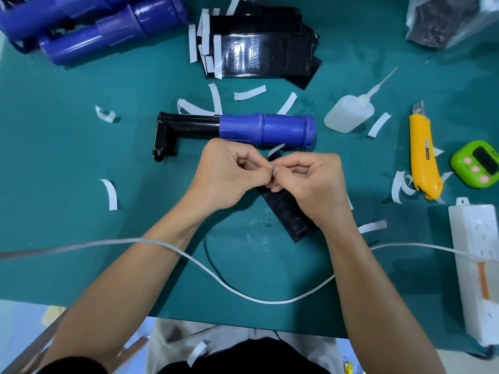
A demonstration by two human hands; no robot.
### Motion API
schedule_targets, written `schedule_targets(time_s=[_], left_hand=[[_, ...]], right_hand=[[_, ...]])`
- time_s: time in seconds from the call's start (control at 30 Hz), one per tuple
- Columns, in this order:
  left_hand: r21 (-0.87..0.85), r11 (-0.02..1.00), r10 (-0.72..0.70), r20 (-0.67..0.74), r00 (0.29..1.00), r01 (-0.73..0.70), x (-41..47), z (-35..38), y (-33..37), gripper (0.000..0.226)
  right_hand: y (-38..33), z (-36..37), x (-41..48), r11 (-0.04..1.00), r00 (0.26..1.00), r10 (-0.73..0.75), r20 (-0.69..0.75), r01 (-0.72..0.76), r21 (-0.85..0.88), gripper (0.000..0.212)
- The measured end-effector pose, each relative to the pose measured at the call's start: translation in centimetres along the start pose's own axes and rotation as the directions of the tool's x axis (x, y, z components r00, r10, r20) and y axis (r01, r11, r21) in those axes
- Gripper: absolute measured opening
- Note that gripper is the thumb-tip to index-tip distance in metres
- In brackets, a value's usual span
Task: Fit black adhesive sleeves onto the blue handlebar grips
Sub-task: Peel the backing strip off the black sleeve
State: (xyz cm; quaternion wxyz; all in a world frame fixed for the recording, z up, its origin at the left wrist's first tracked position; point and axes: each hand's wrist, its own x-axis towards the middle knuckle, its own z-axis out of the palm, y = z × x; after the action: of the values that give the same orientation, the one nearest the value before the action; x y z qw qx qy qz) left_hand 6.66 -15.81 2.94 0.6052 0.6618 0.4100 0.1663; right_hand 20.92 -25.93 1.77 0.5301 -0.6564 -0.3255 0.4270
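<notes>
The teal table mat ends at its near edge under the forearms, where a white cable loops across open surface. A clear plastic bag at far right holds unidentifiable dark contents. Just in front of the blue ribbed handlebar grip, the left hand and right hand, fingers curled, pinch the far end of a black adhesive sleeve beside its white backing strip.

Both hands on black sleeve
</notes>
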Motion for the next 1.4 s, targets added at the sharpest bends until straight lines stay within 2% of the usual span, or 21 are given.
schedule_targets(time_s=[1.03, 1.17, 1.4], left_hand=[[-0.056, 0.998, -0.038, -0.004, 0.999, 0.038, 0.21, 0.06, 0.10, 0.013], [-0.086, 0.995, -0.053, -0.003, 0.999, 0.053, 0.18, 0.06, 0.28, 0.002], [-0.107, 0.990, -0.092, 0.001, 0.996, 0.091, 0.24, -0.04, 0.51, 0.009]], right_hand=[[0.20, 0.29, -0.19, 0.998, 0.998, -0.051, -0.035, 0.050, -0.027, 0.023], [0.15, 0.22, -0.16, 0.998, 0.998, -0.056, -0.038, 0.055, -0.014, 0.023], [-0.25, 0.09, -0.16, 1.000, 0.999, -0.030, -0.013, 0.030, 0.006, 0.026]])
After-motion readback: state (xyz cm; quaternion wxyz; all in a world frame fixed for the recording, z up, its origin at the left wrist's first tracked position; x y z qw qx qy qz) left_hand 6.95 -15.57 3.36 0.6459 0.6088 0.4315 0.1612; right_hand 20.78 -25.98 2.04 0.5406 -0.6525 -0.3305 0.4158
